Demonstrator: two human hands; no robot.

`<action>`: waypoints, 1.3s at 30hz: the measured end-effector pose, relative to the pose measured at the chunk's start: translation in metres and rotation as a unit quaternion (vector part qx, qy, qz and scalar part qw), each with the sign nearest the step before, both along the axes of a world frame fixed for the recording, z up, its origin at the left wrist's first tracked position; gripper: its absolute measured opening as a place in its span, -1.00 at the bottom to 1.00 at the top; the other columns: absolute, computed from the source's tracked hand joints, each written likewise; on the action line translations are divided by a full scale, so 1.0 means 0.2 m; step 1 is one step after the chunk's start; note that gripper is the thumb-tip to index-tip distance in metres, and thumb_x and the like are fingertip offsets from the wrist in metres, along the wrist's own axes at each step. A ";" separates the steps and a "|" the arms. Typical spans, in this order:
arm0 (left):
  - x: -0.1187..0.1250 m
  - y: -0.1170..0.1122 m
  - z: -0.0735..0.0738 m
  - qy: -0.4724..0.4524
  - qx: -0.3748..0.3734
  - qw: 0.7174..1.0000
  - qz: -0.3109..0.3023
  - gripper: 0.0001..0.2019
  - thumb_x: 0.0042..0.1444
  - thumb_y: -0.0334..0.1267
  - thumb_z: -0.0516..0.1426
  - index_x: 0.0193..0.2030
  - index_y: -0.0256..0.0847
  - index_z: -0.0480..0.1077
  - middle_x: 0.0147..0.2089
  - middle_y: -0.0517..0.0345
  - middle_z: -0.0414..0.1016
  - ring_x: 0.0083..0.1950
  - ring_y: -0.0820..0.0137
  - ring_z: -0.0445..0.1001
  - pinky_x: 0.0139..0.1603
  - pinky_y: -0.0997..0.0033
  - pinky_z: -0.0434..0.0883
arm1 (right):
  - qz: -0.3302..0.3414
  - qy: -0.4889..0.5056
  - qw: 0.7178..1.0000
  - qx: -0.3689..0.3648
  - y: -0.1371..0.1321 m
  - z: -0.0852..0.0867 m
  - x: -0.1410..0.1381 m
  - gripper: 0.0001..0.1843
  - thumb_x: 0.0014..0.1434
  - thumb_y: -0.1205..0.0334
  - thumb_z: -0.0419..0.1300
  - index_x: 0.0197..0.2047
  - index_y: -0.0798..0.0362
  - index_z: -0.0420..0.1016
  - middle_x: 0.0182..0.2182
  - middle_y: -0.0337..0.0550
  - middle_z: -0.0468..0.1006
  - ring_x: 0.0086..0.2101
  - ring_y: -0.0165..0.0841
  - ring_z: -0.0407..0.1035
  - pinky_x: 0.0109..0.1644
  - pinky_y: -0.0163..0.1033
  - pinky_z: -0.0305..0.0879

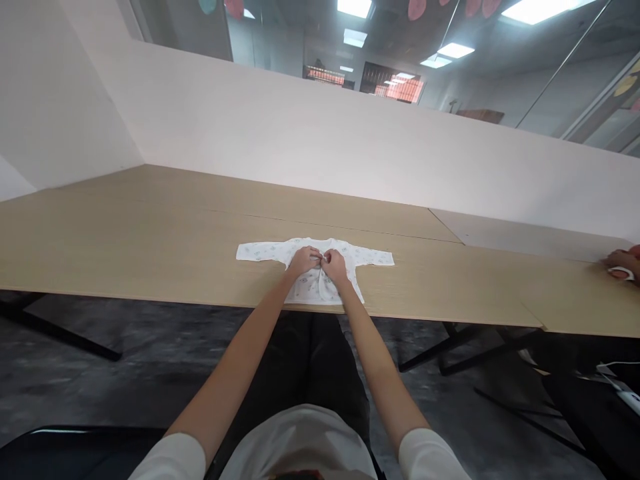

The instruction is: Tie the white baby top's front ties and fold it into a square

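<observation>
A white baby shirt (314, 289) with a small pale print lies flat on the light wood table (150, 247), its long sleeves spread to both sides. My left hand (303, 261) and my right hand (334, 265) sit close together at the middle of its front, near the neckline. Their fingertips pinch the front edges of the cloth, and a small white detail shows between them. The hands hide the upper front of the shirt.
At the right edge of the table, a co-worker's hand (621, 265) rests with a white band around it. Black table legs (453, 348) stand below, above a grey floor. A white cable and power strip (629, 400) lie at lower right.
</observation>
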State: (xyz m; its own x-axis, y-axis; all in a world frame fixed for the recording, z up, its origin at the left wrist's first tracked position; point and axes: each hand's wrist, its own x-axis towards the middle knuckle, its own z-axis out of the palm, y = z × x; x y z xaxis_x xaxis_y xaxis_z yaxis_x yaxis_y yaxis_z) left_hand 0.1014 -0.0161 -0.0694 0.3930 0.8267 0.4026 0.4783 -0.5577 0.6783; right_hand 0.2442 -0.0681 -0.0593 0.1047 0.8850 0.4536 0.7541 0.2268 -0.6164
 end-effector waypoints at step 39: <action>-0.03 -0.05 0.04 -0.123 -0.042 0.991 -0.036 -0.80 -0.06 -0.25 0.18 -0.28 -0.20 0.53 -0.24 0.09 0.61 -0.20 0.34 0.55 -0.04 0.34 0.46 | 0.007 0.124 0.991 -0.056 -0.02 0.01 0.02 -0.74 0.07 0.28 0.06 -0.36 0.07 0.59 -0.33 -0.15 0.62 -0.28 -0.34 0.46 -0.11 -0.30 0.30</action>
